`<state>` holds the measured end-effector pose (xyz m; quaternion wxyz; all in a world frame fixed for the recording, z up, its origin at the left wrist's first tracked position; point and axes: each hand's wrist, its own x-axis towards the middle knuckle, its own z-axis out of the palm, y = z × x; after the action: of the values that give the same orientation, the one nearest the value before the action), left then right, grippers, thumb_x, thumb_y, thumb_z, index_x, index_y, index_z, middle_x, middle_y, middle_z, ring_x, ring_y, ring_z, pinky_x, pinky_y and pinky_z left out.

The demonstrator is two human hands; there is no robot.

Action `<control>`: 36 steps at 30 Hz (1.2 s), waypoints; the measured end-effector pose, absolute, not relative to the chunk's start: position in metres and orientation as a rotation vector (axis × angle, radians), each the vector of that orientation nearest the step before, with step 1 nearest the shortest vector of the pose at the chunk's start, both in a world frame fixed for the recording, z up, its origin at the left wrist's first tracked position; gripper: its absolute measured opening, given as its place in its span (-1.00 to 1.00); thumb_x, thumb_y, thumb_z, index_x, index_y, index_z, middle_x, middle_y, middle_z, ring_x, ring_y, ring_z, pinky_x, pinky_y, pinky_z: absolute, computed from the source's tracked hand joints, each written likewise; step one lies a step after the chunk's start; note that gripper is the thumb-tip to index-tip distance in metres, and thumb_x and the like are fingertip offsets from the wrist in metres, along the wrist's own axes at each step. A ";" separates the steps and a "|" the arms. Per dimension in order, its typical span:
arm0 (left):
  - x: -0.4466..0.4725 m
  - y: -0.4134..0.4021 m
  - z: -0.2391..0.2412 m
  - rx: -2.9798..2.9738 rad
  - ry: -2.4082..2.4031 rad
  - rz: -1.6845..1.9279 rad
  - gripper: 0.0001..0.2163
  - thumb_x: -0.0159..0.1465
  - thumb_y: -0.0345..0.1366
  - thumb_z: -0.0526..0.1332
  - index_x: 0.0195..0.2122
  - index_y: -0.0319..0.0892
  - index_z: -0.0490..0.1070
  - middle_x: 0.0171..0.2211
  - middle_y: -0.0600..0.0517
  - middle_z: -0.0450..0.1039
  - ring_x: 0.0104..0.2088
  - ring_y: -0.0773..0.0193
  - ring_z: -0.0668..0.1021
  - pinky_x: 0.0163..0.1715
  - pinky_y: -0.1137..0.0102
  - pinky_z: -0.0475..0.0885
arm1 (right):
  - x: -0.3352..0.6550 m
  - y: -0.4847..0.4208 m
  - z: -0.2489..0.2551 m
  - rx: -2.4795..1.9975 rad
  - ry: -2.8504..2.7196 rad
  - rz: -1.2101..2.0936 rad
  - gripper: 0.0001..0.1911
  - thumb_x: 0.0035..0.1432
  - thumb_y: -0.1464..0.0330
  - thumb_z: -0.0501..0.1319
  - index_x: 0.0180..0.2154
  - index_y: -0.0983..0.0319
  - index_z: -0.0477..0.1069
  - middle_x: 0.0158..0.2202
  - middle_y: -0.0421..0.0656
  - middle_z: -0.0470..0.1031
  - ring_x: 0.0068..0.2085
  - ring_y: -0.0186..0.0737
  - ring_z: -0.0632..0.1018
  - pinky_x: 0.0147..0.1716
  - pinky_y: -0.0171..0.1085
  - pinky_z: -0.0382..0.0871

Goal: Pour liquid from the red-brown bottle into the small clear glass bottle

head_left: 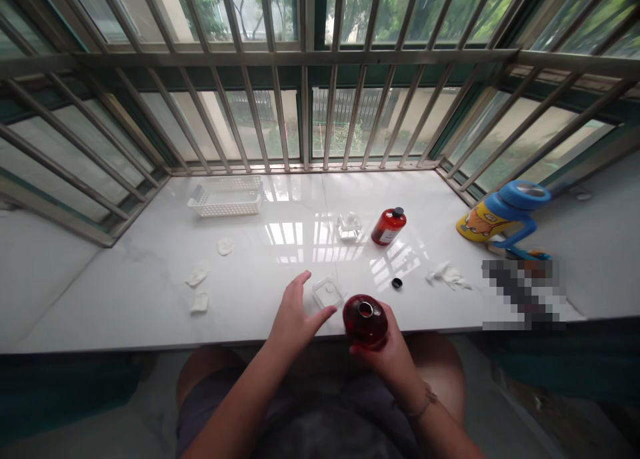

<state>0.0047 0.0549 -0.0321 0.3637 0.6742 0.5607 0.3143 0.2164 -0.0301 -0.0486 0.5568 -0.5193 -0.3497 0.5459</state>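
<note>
My right hand (385, 345) is wrapped round an uncapped dark red bottle (364, 329) near the counter's front edge, with the round mouth facing up. My left hand (297, 315) holds nothing, its fingers and thumb apart beside a small clear square container (327, 292). A pale round spot shows inside that container. Behind it stands a second clear square container (349, 227) with something whitish on top. To its right is a red bottle (389, 227) with a black cap and a label. One small black cap (397, 283) lies loose on the counter.
On the white counter (280, 265) sit a white plastic basket (227, 199) at the back left, several white pads (226, 246), a crumpled tissue (450, 275) and a blue-and-yellow bottle (495, 212). A blurred patch (524, 295) covers something at right. Metal bars (305, 59) rise behind.
</note>
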 end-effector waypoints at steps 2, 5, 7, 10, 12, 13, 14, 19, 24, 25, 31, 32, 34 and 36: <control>0.008 0.063 -0.042 1.808 1.422 0.784 -0.13 0.11 -0.08 0.59 0.38 -0.11 0.25 0.40 -0.24 0.34 0.43 -0.21 0.36 0.44 -0.19 0.27 | 0.224 -0.028 -0.046 -1.293 -0.843 1.206 -0.02 -0.24 0.27 0.69 0.19 0.10 0.33 0.13 -0.02 0.56 0.10 0.07 0.59 0.14 -0.01 0.47; 0.016 0.069 -0.055 1.847 1.412 0.774 -0.18 0.08 -0.17 0.61 0.33 -0.12 0.32 0.35 -0.24 0.40 0.42 -0.21 0.39 0.42 -0.18 0.31 | 0.233 -0.026 -0.045 -1.350 -0.859 1.112 -0.05 -0.25 0.25 0.69 0.18 0.10 0.37 0.13 -0.06 0.55 0.10 0.06 0.58 0.17 0.00 0.44; 0.020 0.069 -0.059 1.842 1.431 0.766 -0.30 0.15 -0.21 0.56 0.28 -0.14 0.37 0.34 -0.25 0.41 0.42 -0.20 0.40 0.42 -0.17 0.32 | 0.238 -0.026 -0.046 -1.375 -0.872 1.069 -0.05 -0.27 0.25 0.69 0.17 0.09 0.39 0.14 -0.06 0.55 0.09 0.07 0.58 0.16 0.01 0.44; 0.021 0.066 -0.054 1.828 1.439 0.803 -0.39 0.17 -0.24 0.51 0.24 -0.13 0.40 0.33 -0.23 0.43 0.40 -0.18 0.42 0.42 -0.16 0.32 | 0.242 -0.026 -0.046 -1.402 -0.911 1.011 -0.06 -0.28 0.25 0.70 0.16 0.10 0.41 0.16 -0.04 0.54 0.10 0.09 0.57 0.16 0.03 0.44; 0.017 0.060 -0.046 1.800 1.423 0.844 -0.39 0.17 -0.26 0.50 0.24 -0.09 0.39 0.28 -0.16 0.47 0.36 -0.13 0.47 0.39 -0.12 0.37 | 0.243 -0.026 -0.044 -1.428 -0.946 0.965 -0.09 -0.28 0.24 0.70 0.14 0.10 0.44 0.15 -0.04 0.55 0.10 0.10 0.57 0.17 0.04 0.44; 0.014 0.057 -0.041 1.762 1.415 0.864 -0.38 0.17 -0.26 0.50 0.25 -0.07 0.37 0.27 -0.13 0.48 0.32 -0.10 0.52 0.35 -0.09 0.43 | 0.243 -0.026 -0.042 -1.444 -0.966 0.944 -0.10 -0.28 0.23 0.70 0.13 0.10 0.46 0.13 -0.05 0.56 0.09 0.10 0.57 0.17 0.04 0.44; 0.010 0.053 -0.037 1.711 1.410 0.879 -0.37 0.18 -0.26 0.50 0.26 -0.05 0.35 0.26 -0.11 0.48 0.26 -0.07 0.57 0.29 -0.04 0.51 | 0.243 -0.025 -0.040 -1.459 -0.987 0.929 -0.12 -0.28 0.23 0.70 0.12 0.10 0.47 0.12 -0.05 0.57 0.08 0.10 0.58 0.17 0.05 0.44; -0.011 0.033 -0.018 1.745 1.416 0.979 -0.38 0.21 -0.26 0.50 0.27 0.02 0.34 0.24 -0.06 0.48 0.11 0.01 0.65 0.05 0.11 0.66 | 0.240 -0.022 -0.029 -1.504 -1.111 0.874 -0.17 -0.25 0.20 0.69 0.11 0.08 0.51 0.07 -0.08 0.59 0.05 0.12 0.57 0.18 0.08 0.43; -0.025 0.020 -0.009 2.081 1.388 1.084 -0.41 0.30 -0.28 0.45 0.32 0.06 0.32 0.21 -0.07 0.51 0.22 -0.06 0.55 0.17 0.03 0.59 | 0.240 -0.017 -0.025 -1.487 -1.366 0.789 -0.20 -0.14 0.21 0.66 0.16 0.05 0.49 0.15 -0.06 0.54 0.12 0.13 0.54 0.19 0.06 0.41; -0.027 0.019 -0.008 2.098 1.390 1.085 -0.41 0.31 -0.28 0.45 0.33 0.07 0.31 0.21 -0.07 0.51 0.22 -0.06 0.55 0.19 0.02 0.58 | 0.241 -0.016 -0.024 -1.480 -1.400 0.779 -0.21 -0.12 0.22 0.65 0.17 0.05 0.48 0.16 -0.06 0.53 0.13 0.13 0.54 0.19 0.06 0.41; -0.030 0.013 -0.005 2.100 1.380 1.050 -0.40 0.32 -0.28 0.44 0.34 0.09 0.29 0.23 -0.08 0.49 0.24 -0.08 0.53 0.20 0.00 0.57 | 0.243 -0.013 -0.018 -1.459 -1.479 0.692 -0.29 -0.01 0.28 0.59 0.18 0.03 0.48 0.17 -0.06 0.53 0.20 0.16 0.50 0.28 0.12 0.34; -0.030 0.013 -0.005 2.098 1.377 1.045 -0.40 0.32 -0.28 0.44 0.34 0.08 0.29 0.23 -0.09 0.49 0.24 -0.08 0.53 0.19 0.00 0.57 | 0.244 -0.013 -0.017 -1.458 -1.510 0.680 -0.29 0.00 0.29 0.59 0.19 0.02 0.48 0.18 -0.06 0.53 0.21 0.16 0.50 0.28 0.12 0.34; -0.030 0.012 -0.006 2.094 1.370 1.046 -0.39 0.31 -0.29 0.44 0.35 0.08 0.28 0.22 -0.09 0.50 0.23 -0.08 0.53 0.19 0.01 0.58 | 0.247 -0.012 -0.016 -1.452 -1.554 0.658 -0.28 0.00 0.31 0.58 0.20 0.02 0.47 0.19 -0.06 0.52 0.22 0.17 0.50 0.29 0.12 0.34; -0.030 0.012 -0.007 2.091 1.362 1.047 -0.38 0.30 -0.30 0.45 0.35 0.07 0.29 0.22 -0.09 0.50 0.23 -0.07 0.53 0.19 0.02 0.58 | 0.250 -0.011 -0.016 -1.442 -1.574 0.637 -0.28 0.00 0.31 0.58 0.20 0.02 0.48 0.19 -0.06 0.53 0.21 0.18 0.51 0.28 0.13 0.35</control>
<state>-0.0297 0.0123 -0.0074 0.2158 0.7545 0.4913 0.3779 0.2499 -0.0113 -0.0161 0.4411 -0.5810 -0.6340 0.2568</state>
